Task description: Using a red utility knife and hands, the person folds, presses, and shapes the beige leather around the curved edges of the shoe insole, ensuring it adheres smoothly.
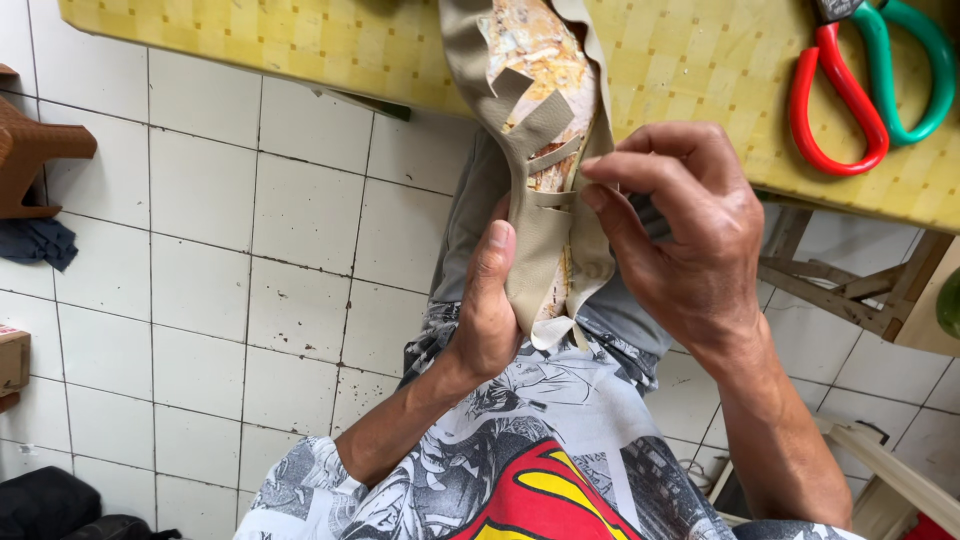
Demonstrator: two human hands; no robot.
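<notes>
Both hands are on the same thing, a beige shoe upper (545, 225) that looks like it's stretched over a form, toe end pointing away toward the far side and resting against the edge of the yellow checked table (680, 70). The left hand (487, 310) is wrapped around the near part of the piece from the left, thumb lying flat and straight up along the beige material, so that hand is closed on it; the other fingers are hidden behind the leather, can't tell how they sit. The right hand (690, 240) comes in from the right with its fingers (610, 165) curled and bunched close together, tips pressed right at the cut tabs of the leather edge, about the middle of the piece. Gap between those fingertips is narrow, basically pinching the folded margin. You can see the orangey-tan patchy underside (540, 50) showing between the cut tabs further up. Whole thing is held over the person's lap, above grey shorts and a printed shirt (540, 480). On the table at far right sits a pair of scissors (870, 90) with one red and one green handle loop, well apart from both hands. White tiled floor (200, 250) off to the left.
</notes>
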